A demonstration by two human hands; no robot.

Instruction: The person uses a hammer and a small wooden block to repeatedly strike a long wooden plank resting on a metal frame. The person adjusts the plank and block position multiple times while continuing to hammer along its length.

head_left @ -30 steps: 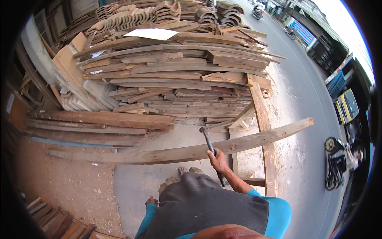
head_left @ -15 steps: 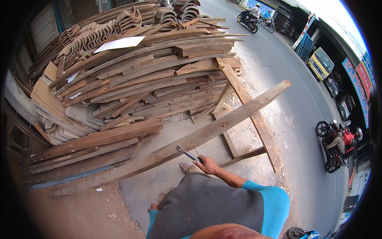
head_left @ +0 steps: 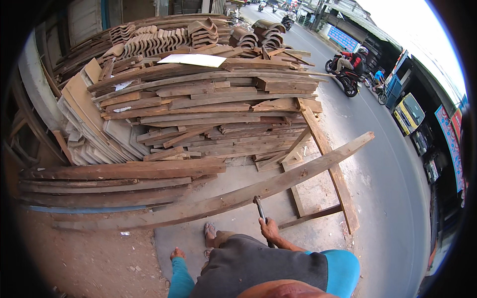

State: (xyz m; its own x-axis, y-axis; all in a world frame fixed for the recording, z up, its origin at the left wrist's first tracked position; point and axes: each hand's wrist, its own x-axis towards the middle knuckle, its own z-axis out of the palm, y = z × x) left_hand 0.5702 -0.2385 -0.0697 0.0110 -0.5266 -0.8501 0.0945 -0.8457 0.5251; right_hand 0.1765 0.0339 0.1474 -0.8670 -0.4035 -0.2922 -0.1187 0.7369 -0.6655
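Note:
My right hand (head_left: 270, 229) is closed round the dark handle of a hammer (head_left: 261, 210), whose head points up and away from me. The hammer head is just short of a long, weathered wooden beam (head_left: 233, 198) that slants across in front of me. Toward its right end the beam lies over a wooden frame of planks (head_left: 338, 188). My left hand (head_left: 177, 254) hangs low at my left side, its fingers loosely apart and nothing seen in it. Beneath it are the pavement and my sandalled feet (head_left: 209, 231).
A large stack of old timber (head_left: 213, 107) rises ahead, with curved roof tiles (head_left: 159, 42) and a white sheet (head_left: 194, 60) on top. More beams (head_left: 119, 171) lie at the left. On the right runs a road (head_left: 382, 149) with a motorbike rider (head_left: 350, 67) and a parked yellow truck (head_left: 410, 114).
My view has turned to the right and lifted. My left hand has swung outward from my body, and the hammer has tipped more upright. The red-clad rider has moved farther up the road.

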